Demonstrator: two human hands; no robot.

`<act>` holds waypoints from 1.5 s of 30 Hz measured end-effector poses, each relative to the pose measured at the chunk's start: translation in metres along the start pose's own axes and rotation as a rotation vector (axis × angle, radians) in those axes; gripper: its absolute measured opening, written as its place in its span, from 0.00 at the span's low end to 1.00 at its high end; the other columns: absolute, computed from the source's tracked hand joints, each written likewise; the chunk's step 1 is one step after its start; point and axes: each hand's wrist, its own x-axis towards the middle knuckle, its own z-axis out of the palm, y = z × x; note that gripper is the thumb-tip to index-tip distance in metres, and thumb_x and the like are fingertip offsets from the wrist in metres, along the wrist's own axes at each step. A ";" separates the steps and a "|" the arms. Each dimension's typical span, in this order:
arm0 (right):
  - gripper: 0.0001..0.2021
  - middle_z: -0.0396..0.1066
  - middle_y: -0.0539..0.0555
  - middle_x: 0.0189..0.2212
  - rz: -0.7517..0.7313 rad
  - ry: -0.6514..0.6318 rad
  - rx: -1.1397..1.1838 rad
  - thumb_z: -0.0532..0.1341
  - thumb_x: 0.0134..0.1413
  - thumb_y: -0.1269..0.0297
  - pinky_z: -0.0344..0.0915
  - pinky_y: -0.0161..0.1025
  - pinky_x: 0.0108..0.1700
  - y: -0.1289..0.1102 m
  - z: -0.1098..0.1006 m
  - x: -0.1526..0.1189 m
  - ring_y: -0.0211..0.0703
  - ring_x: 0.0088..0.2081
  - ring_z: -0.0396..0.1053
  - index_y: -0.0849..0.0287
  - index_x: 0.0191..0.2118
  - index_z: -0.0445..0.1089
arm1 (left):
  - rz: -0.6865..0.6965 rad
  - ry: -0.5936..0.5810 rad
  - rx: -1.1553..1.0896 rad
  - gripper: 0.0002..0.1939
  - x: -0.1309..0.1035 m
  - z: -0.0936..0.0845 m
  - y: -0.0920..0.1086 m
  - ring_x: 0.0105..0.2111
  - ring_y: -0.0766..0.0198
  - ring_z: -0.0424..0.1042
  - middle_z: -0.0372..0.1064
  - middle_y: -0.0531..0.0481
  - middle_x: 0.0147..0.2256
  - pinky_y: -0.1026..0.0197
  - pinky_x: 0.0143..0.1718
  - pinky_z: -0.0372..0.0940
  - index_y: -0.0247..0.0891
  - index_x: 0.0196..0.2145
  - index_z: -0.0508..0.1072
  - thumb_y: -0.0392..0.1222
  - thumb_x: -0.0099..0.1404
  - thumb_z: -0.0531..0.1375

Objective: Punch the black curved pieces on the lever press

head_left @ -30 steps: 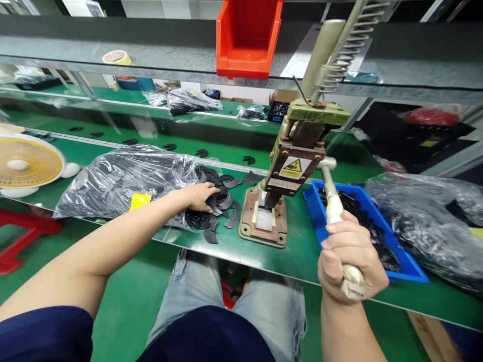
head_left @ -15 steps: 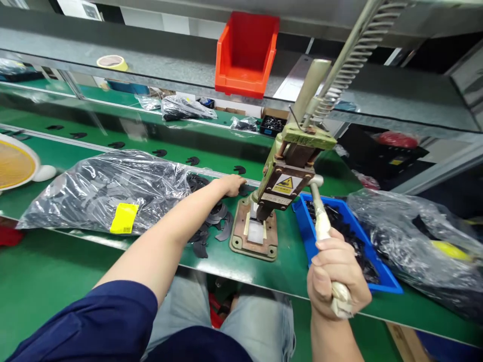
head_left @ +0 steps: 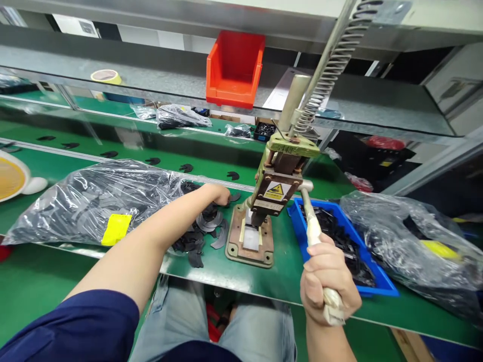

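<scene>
My right hand (head_left: 330,281) is wrapped round the tape-covered lever handle (head_left: 312,221) of a green hand press (head_left: 273,188). The press stands upright, with a coiled spring above and a yellow warning label on its front. Below its ram, a pale block (head_left: 251,239) sits on the brown base plate (head_left: 234,236). Just left of the press, my left hand (head_left: 219,194) reaches over a loose pile of dark curved flat pieces (head_left: 194,241), its fingers curled and mostly hidden. One dark piece (head_left: 235,197) lies right beside its fingertips; whether it is gripped is unclear.
Left of the pile lies a clear bag of dark pieces (head_left: 124,191). A blue bin (head_left: 377,266) of black parts and another plastic bag (head_left: 411,246) are on the right. Behind, dark pieces (head_left: 186,167) lie in a row. A red bin (head_left: 234,93) sits on the shelf.
My left hand has shifted left, away from the press and towards the pile, with its fingers more curled. My right hand keeps its hold on the lever. The whole view has shifted slightly.
</scene>
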 end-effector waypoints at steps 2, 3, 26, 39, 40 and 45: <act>0.08 0.71 0.48 0.26 0.005 0.006 0.002 0.64 0.54 0.72 0.69 0.69 0.58 0.000 0.001 0.000 0.47 0.36 0.73 0.56 0.26 0.69 | -0.008 -0.052 0.018 0.19 -0.005 -0.006 -0.002 0.44 0.52 0.80 0.84 0.44 0.45 0.59 0.50 0.71 0.42 0.44 0.86 0.43 0.53 0.68; 0.08 0.71 0.48 0.26 0.008 0.004 0.000 0.64 0.54 0.72 0.69 0.69 0.58 0.001 0.001 0.000 0.47 0.36 0.73 0.56 0.26 0.69 | -0.014 -0.060 0.028 0.19 -0.006 -0.008 -0.002 0.45 0.52 0.80 0.83 0.44 0.47 0.60 0.50 0.70 0.42 0.45 0.85 0.44 0.55 0.67; 0.08 0.71 0.47 0.25 -0.023 0.012 0.000 0.65 0.55 0.69 0.69 0.67 0.59 0.002 0.005 0.000 0.46 0.36 0.73 0.54 0.27 0.68 | -0.067 0.360 -0.018 0.15 -0.062 -0.025 0.022 0.45 0.53 0.77 0.80 0.43 0.46 0.60 0.45 0.67 0.40 0.50 0.77 0.45 0.67 0.62; 0.08 0.71 0.47 0.26 0.010 0.007 0.004 0.65 0.57 0.68 0.68 0.69 0.61 -0.002 0.005 -0.003 0.47 0.39 0.74 0.54 0.28 0.68 | 0.089 0.449 -0.947 0.12 -0.158 0.082 0.095 0.29 0.63 0.72 0.74 0.53 0.31 0.63 0.31 0.65 0.41 0.37 0.75 0.52 0.64 0.66; 0.08 0.71 0.47 0.26 0.010 0.002 0.003 0.65 0.57 0.68 0.69 0.69 0.61 -0.002 0.004 -0.003 0.47 0.39 0.74 0.54 0.28 0.68 | 0.080 0.438 -1.028 0.13 -0.158 0.091 0.100 0.27 0.64 0.70 0.72 0.54 0.29 0.63 0.29 0.64 0.41 0.37 0.74 0.52 0.64 0.66; 0.09 0.70 0.47 0.26 0.019 -0.004 -0.008 0.65 0.58 0.66 0.69 0.69 0.61 -0.002 0.004 -0.003 0.47 0.38 0.74 0.53 0.28 0.68 | 0.110 0.395 -1.326 0.20 -0.155 0.113 0.116 0.27 0.66 0.74 0.72 0.54 0.29 0.63 0.30 0.68 0.41 0.35 0.65 0.55 0.62 0.70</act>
